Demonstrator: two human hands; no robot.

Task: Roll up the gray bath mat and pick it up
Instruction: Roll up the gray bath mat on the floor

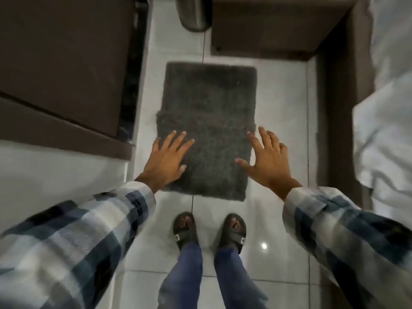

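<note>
The gray bath mat (209,108) is a shaggy dark rectangle lying flat on the white tiled floor, its long side running away from me. A faint ridge crosses it near the middle. My left hand (166,160) hovers over the mat's near left corner, fingers spread, holding nothing. My right hand (267,159) is over the mat's near right edge, fingers also spread and empty. Whether either palm touches the pile I cannot tell. Both sleeves are blue-and-white plaid.
My feet in black sandals (185,230) stand just short of the mat's near edge. A dark brown cabinet (62,63) flanks the left, a dark brown frame (334,97) with white bedding (388,108) the right. A dark bin (194,14) stands beyond the mat.
</note>
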